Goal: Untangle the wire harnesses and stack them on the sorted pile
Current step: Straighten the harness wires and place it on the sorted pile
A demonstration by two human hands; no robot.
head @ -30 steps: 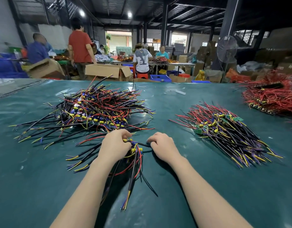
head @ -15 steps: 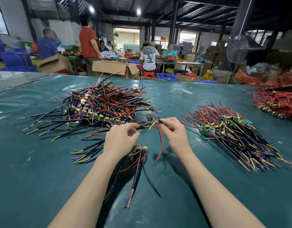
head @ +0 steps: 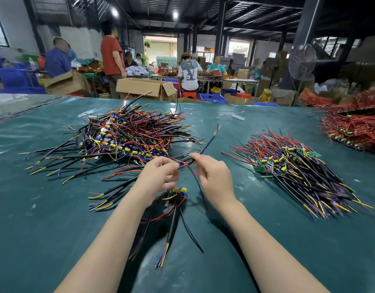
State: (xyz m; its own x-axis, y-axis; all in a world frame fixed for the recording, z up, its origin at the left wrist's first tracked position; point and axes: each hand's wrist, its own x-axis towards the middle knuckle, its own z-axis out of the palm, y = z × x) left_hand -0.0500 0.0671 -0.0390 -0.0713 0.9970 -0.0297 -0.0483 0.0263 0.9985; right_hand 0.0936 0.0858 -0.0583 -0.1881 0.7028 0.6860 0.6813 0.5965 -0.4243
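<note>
A tangled heap of black, red and yellow wire harnesses (head: 127, 136) lies on the green table at centre left. The sorted pile (head: 296, 168) lies to the right, its wires laid parallel. Between them, my left hand (head: 159, 176) and my right hand (head: 214, 176) pinch one harness (head: 205, 144) above the table; its black lead sticks up to the right and a red wire hangs below. A small bunch of harnesses (head: 173, 199) lies under my left wrist.
A heap of red wires (head: 355, 127) sits at the far right edge of the green table (head: 55, 218). A small white scrap (head: 238, 116) lies further back. Cardboard boxes (head: 144, 88), blue crates and several people stand beyond the table.
Both hands have lifted one harness out of the small bunch and raised it. Its black lead now points up to the right.
</note>
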